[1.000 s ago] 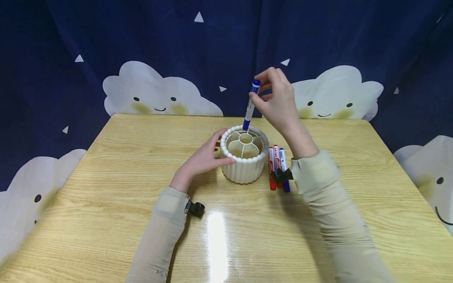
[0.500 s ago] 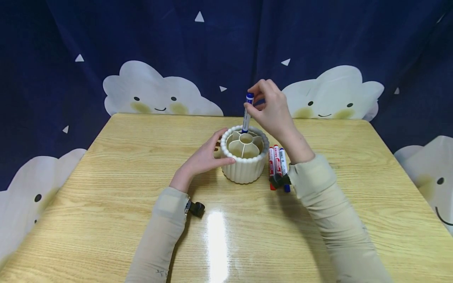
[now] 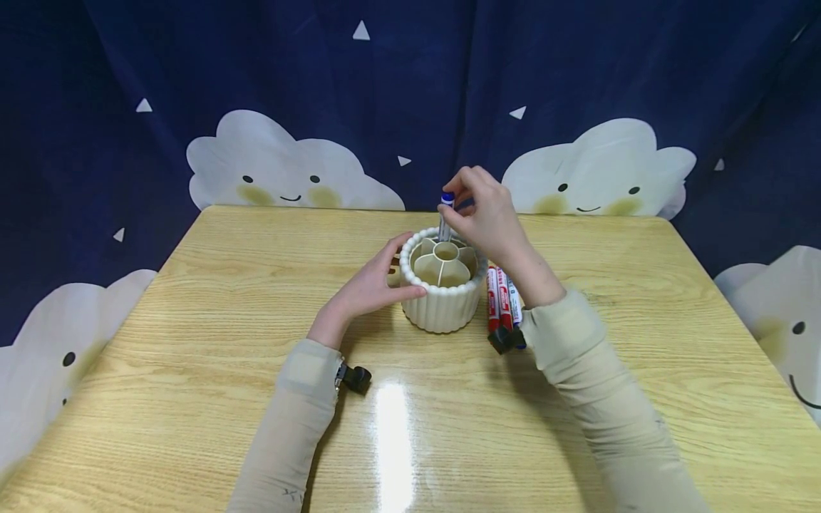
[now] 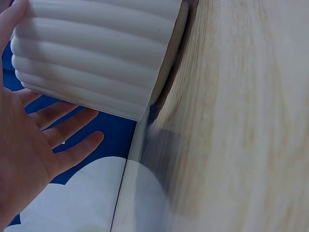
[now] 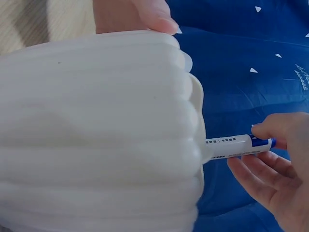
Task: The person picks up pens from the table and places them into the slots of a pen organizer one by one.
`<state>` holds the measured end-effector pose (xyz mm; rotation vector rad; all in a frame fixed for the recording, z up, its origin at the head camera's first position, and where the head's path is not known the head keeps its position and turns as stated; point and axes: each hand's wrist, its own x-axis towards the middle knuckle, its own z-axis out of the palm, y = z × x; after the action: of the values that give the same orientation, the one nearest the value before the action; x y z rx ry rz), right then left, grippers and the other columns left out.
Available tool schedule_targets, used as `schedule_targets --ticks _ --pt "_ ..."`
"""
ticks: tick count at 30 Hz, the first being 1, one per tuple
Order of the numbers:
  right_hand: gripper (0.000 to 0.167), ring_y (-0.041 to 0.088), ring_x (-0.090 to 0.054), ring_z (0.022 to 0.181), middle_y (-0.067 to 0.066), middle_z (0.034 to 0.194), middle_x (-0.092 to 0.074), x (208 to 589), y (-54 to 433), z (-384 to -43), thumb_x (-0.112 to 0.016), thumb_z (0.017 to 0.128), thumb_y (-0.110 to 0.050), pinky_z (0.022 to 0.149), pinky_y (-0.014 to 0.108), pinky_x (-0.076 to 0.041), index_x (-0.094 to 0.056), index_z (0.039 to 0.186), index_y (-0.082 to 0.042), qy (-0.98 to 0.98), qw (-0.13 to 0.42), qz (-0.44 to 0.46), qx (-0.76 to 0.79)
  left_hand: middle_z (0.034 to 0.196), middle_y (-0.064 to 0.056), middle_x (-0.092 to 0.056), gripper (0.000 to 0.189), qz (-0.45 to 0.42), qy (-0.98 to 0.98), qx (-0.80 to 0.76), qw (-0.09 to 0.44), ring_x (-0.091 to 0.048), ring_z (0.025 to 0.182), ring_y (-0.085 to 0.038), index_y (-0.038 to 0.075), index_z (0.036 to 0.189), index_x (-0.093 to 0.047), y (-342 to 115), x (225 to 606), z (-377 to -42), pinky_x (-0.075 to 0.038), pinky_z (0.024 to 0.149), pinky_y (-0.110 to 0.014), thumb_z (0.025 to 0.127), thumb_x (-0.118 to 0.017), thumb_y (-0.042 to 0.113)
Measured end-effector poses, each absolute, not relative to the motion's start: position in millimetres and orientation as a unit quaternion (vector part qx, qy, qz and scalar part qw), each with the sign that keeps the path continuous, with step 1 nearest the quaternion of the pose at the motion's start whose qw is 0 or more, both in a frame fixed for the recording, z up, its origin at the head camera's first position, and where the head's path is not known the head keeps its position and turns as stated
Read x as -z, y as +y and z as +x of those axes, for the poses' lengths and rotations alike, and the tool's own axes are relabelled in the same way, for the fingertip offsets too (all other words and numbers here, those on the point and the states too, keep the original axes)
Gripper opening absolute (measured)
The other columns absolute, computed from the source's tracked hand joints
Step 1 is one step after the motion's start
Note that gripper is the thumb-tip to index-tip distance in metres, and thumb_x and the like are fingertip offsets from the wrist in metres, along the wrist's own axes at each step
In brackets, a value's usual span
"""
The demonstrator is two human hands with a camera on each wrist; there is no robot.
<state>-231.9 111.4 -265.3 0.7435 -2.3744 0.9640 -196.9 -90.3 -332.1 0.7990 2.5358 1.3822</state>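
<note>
**Right hand has a blue marker halfway into the ribbed cup**

The right hand [image 3: 487,214] pinches a blue-capped marker [image 3: 445,214] near its top end, thumb and fingertips closed around the barrel, the other fingers loosely curled beside it. The marker stands nearly upright with its lower part already down inside one of the far compartments of the holder (the right wrist view shows the barrel [image 5: 231,146] sticking out past the rim, cap end in the fingers [image 5: 270,130]).

Going big to small for the rest:

- The wooden table [image 3: 192,399] takes up most of the head view, with a glare streak in the middle. Behind it hangs a dark blue curtain [image 3: 256,64] printed with smiling white clouds.
- The white ribbed pen holder [image 3: 442,303] stands around the table's centre. It's round, with a small centre tube and wedge-shaped sections around it.
- The left hand [image 3: 372,285] rests against the holder's left side, fingers fairly straight and relaxed, thumb touching the ribbed wall. In the left wrist view the palm [image 4: 24,154] lies flat beside the cup [image 4: 96,53], not clamped on it.
- Three more markers [image 3: 502,303], two red and one blue, lie side by side on the table just right of the holder, partly under the right forearm.
</note>
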Motion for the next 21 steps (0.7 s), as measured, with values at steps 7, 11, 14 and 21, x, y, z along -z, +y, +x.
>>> schedule_targets --ticks 7,11,14,21 --pt "0.014 0.021 -0.06 0.08 0.012 0.087 -0.056 273 112 -232 -0.064 0.081 -0.009 0.066 0.028 -0.054 -0.058 0.09 0.0 -0.868 0.218 0.276 -0.352 0.144 -0.01 -0.029 0.087 0.267 0.843 -0.461 0.074 -0.04 0.122 -0.026 0.01 0.145 -0.014 -91 331 -196 -0.037 0.1 -0.042 0.08 -0.069 0.026" --pt "0.013 0.02 -0.06 0.08 0.011 0.086 -0.056 278 112 -232 -0.063 0.081 -0.009 0.066 0.028 -0.054 -0.058 0.089 0.0 -0.871 0.209 0.278 -0.346 0.144 -0.009 -0.03 0.087 0.265 0.843 -0.462 0.075 -0.041 0.122 -0.026 0.011 0.145 -0.014 -90 332 -197 -0.037 0.1 -0.043 0.08 -0.069 0.027" --pt "0.011 0.019 -0.061 0.08 0.01 0.086 -0.056 282 112 -232 -0.062 0.082 -0.009 0.066 0.027 -0.054 -0.058 0.088 -0.001 -0.875 0.202 0.279 -0.341 0.144 -0.01 -0.03 0.087 0.266 0.842 -0.464 0.075 -0.041 0.121 -0.026 0.011 0.145 -0.014 -90 332 -197 -0.037 0.1 -0.043 0.08 -0.069 0.027" --pt "0.009 0.02 -0.062 0.079 0.009 0.085 -0.057 289 110 -231 -0.062 0.082 -0.009 0.068 0.031 -0.055 -0.058 0.086 -0.002 -0.884 0.184 0.276 -0.33 0.144 -0.01 -0.03 0.086 0.269 0.838 -0.47 0.073 -0.04 0.122 -0.026 0.011 0.145 -0.014 -90 333 -198 -0.036 0.1 -0.046 0.08 -0.068 0.026"
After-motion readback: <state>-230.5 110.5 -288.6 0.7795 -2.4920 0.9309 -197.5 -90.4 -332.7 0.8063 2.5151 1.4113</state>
